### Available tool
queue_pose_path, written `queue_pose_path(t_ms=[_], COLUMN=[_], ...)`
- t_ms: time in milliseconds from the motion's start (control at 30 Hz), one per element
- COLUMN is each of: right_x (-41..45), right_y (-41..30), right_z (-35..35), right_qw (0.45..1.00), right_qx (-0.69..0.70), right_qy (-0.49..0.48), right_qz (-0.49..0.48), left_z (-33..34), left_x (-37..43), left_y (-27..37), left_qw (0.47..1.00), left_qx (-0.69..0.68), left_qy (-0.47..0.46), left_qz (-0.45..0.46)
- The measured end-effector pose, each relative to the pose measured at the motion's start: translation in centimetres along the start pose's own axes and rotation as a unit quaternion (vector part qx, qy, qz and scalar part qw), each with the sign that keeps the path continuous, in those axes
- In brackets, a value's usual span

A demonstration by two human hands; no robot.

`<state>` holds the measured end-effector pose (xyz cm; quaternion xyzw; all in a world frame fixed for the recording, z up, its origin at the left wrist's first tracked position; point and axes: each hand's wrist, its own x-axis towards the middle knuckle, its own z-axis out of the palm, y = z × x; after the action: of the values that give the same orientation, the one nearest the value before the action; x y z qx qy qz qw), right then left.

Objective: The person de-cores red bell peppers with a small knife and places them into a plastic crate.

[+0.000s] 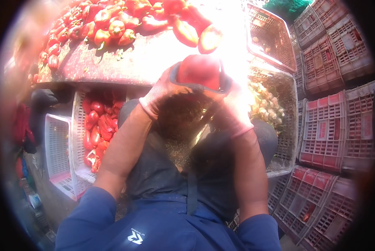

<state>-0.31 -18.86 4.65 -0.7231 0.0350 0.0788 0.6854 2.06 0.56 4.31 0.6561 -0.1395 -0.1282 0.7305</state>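
Note:
Between my gloved left hand (171,80) and my gloved right hand (226,89) is a large red bell pepper (198,72), gripped from both sides just past the near edge of a table (112,69). Whole red peppers (116,29) with green stems are heaped on the tabletop beyond. Below the table at left, a plastic crate (79,125) holds red peppers (96,135), at least one of them opened. At right, another crate (292,125) holds pale pepper cores and stems (267,103). Glare washes out the tabletop beyond my right hand.
An empty-looking white and pink crate (58,150) stands at the far left. A reddish crate (272,37) sits beyond the cores. Stacks of plastic crates (324,128) line the right side. My knees are between the two filled crates.

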Motion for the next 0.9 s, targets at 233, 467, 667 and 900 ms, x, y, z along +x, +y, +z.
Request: queue_pose_path(t_ms=[233,467,667,900], right_x=[-0.9,-1.1,-0.7,-0.6], right_y=[-2.0,-1.2,1.1,1.5], right_z=[0.5,0.2,0.1,0.4], right_qw=[0.998,0.995,0.991,0.988], right_qx=[0.019,-0.007,0.059,0.062], right_qy=[-0.027,-0.056,-0.073,-0.071], right_qz=[0.05,0.084,0.091,0.122], left_z=[-1.0,-1.3,-0.8,-0.2], left_x=[-0.8,-1.5,-1.6,-1.8], left_y=[0.3,0.2,1.1,0.6], left_qw=[0.999,0.997,0.975,0.944], left_qx=[0.026,-0.041,-0.185,-0.306], left_qy=[-0.035,-0.057,-0.118,-0.081], left_qz=[0.004,-0.018,-0.024,-0.09])
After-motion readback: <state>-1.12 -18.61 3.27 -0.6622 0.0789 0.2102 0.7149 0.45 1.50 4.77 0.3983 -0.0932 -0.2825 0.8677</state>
